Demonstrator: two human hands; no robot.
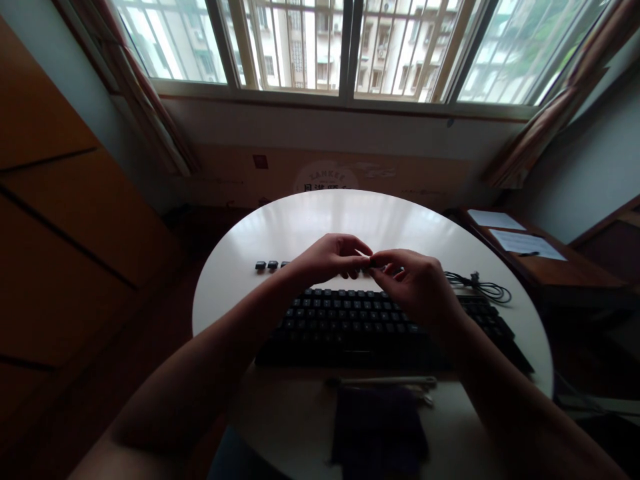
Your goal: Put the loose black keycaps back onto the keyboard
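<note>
Above the back edge of a black keyboard (340,313), my two hands meet at the fingertips. A small dark piece, by its look a keycap (373,263), sits between them, mostly hidden by the fingers. My right hand (413,277) pinches it with thumb and forefinger. From the other side, my left hand (333,257) closes its thumb and forefinger on it, its other fingers loosely curled. Several loose black keycaps (261,265) stand in a row on the white round table (225,280) behind the keyboard; my hands cover part of that row.
A coiled black cable (483,287) lies right of my right hand. In front of the keyboard are a slim light-coloured tool (385,381) and a dark cloth or pouch (377,427). A wooden side table (575,267) with papers (527,244) stands at right.
</note>
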